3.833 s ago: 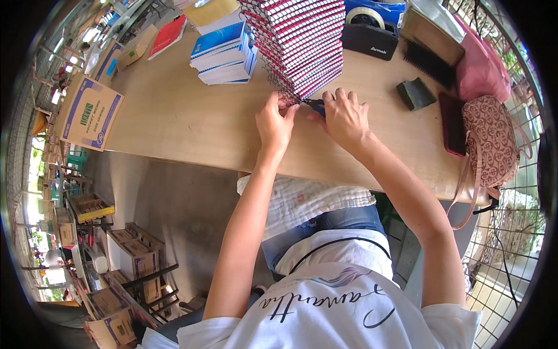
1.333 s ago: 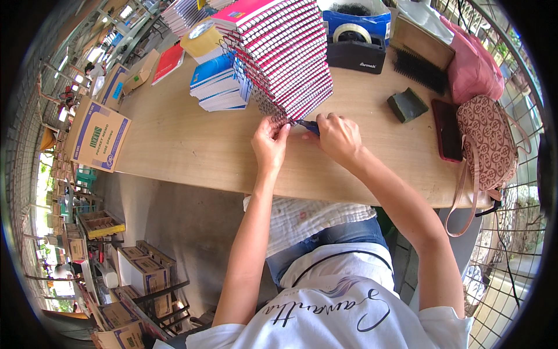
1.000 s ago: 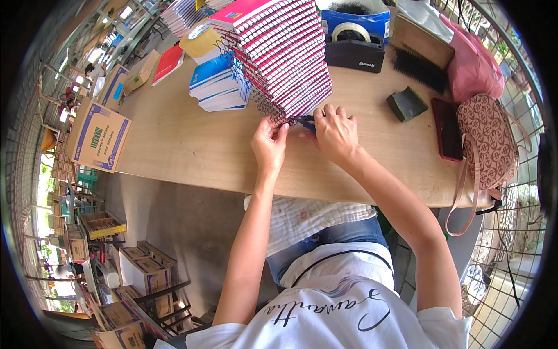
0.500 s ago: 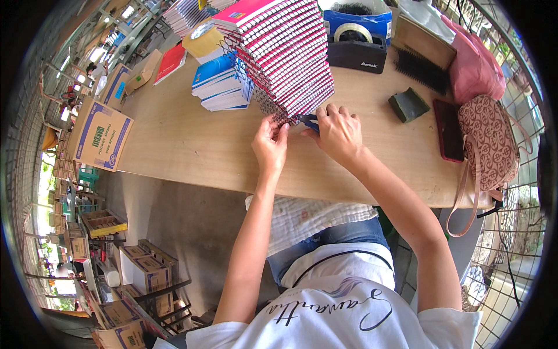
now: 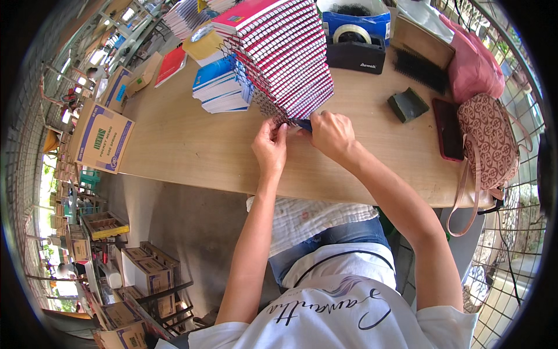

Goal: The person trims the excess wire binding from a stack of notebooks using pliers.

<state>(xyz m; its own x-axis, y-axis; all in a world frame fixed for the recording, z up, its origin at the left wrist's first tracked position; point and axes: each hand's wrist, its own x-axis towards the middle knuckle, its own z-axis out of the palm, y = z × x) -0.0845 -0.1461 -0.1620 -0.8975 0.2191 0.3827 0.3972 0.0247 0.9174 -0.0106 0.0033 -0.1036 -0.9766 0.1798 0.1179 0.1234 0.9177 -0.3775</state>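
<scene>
A tall stack of pink-covered spiral notebooks (image 5: 285,58) stands on the table in front of me, its wire-bound edges facing me. At the stack's lowest near corner, my left hand (image 5: 270,148) is closed, thumb and fingers pinched at the end of the spiral wire. My right hand (image 5: 332,134) is closed around a dark blue-handled tool that looks like pliers (image 5: 304,124). The tool's tip points at the same corner, right beside my left fingertips; its jaws are mostly hidden. Left of the stack sits a pile of blue-covered notebooks (image 5: 221,87).
A black tape dispenser (image 5: 356,55) stands behind, right of the stack. Further right lie a dark sponge-like block (image 5: 408,105), a black brush (image 5: 419,70), a phone (image 5: 448,129), a patterned bag (image 5: 489,136) and a pink bag (image 5: 476,64). At left are a carton (image 5: 103,136) and red notebook (image 5: 171,66).
My right hand has turned and its fingers have closed more tightly round the tool's handles. My left hand stays at the same corner of the stack.
</scene>
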